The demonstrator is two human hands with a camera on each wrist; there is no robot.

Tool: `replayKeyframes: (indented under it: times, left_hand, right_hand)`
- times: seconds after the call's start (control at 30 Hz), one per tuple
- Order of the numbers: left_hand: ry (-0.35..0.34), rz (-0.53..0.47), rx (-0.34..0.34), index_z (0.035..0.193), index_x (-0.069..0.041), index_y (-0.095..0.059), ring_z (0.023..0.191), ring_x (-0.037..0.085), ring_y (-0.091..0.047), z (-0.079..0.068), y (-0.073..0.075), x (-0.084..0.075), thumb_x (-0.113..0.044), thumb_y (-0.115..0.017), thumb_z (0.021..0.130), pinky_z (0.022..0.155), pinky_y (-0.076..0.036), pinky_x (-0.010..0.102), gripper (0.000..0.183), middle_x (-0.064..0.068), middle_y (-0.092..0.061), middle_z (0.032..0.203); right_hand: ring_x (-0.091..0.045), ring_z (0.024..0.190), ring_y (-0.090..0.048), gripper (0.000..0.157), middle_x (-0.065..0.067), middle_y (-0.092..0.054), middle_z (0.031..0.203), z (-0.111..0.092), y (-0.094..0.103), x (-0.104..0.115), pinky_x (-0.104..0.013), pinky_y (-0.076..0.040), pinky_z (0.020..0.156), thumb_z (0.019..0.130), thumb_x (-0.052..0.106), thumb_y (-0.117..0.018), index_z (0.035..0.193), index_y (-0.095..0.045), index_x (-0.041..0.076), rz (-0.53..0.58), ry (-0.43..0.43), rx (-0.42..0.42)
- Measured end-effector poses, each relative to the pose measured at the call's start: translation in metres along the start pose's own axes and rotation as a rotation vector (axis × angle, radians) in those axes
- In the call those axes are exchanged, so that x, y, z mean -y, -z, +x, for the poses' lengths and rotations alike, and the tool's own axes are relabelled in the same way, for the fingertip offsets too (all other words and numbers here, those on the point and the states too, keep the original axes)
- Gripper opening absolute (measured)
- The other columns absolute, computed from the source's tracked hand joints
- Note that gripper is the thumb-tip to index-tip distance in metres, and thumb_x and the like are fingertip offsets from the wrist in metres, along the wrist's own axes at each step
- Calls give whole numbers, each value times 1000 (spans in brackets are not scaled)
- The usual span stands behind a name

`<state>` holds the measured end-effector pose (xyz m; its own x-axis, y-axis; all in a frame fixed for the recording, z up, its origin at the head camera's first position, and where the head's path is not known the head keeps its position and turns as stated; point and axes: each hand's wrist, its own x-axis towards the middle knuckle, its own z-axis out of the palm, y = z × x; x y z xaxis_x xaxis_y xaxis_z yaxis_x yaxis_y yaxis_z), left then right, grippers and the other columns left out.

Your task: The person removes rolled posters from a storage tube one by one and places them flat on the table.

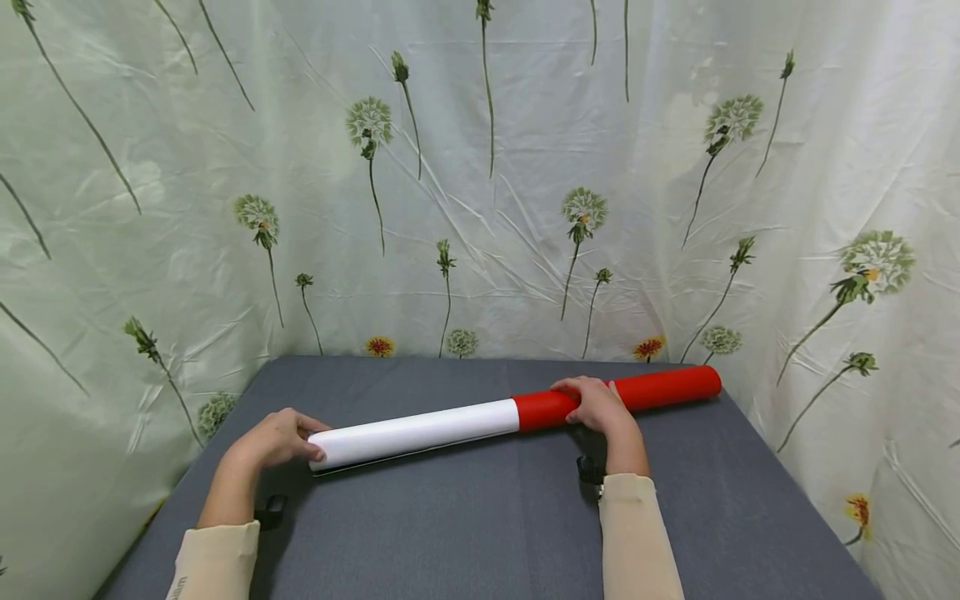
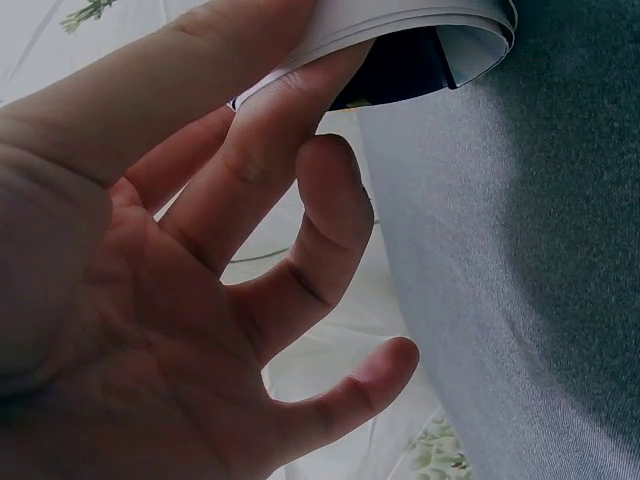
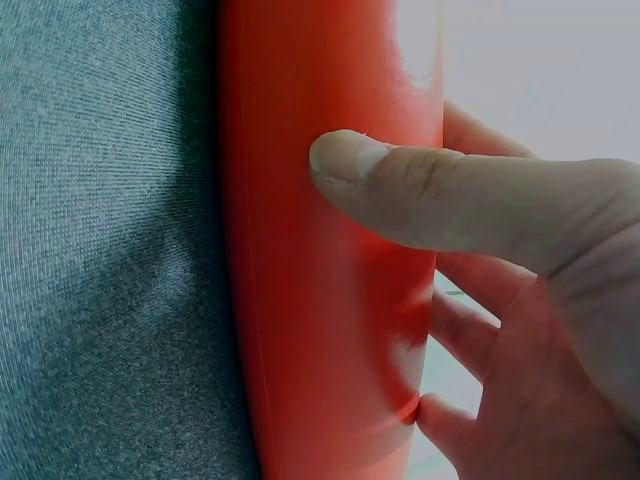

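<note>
A long white rolled sheet of paper (image 1: 420, 433), like a poster, lies slantwise over the table, its right part meeting a glossy red tube (image 1: 667, 388). My left hand (image 1: 273, 439) pinches the roll's left end. In the left wrist view the thumb lies on the outside of the paper roll (image 2: 420, 18) and a finger reaches into its mouth, where a dark inner face shows. The other fingers are off the paper. My right hand (image 1: 596, 406) grips the red tube near the joint, thumb across the near side of the tube (image 3: 310, 300) and fingers behind it.
The grey cloth-covered table (image 1: 450, 533) runs back to a pale curtain (image 1: 480, 208) printed with dandelions, which also hangs along both sides. The red tube's far end lies near the table's back right corner. A dark wrist strap device (image 1: 590, 471) sits on the right wrist.
</note>
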<state>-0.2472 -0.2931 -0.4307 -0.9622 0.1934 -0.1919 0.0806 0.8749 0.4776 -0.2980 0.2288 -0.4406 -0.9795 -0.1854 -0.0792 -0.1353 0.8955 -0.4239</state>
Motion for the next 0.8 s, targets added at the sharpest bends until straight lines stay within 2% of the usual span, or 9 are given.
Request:
replayKeyframes:
  times: [0.23, 0.8]
  left_hand:
    - [5, -13, 14, 124, -2, -78, 92, 18, -68, -3, 3, 3, -18, -89, 84, 80, -55, 41, 45, 15, -80, 109]
    - [-16, -23, 15, 122, -1, -78, 93, 18, -65, -8, 10, 14, -18, -90, 82, 81, -53, 39, 45, 14, -80, 107]
  right_hand:
    - [-45, 145, -47, 59, -21, -58, 153, 0, -1, -1, -75, -11, 126, 88, 2, -82, 142, -68, 21, 2, 5, -3]
    - [-46, 146, -45, 59, -21, -58, 153, 0, 0, -1, -75, -9, 125, 88, 2, -81, 143, -67, 20, 20, 4, 2]
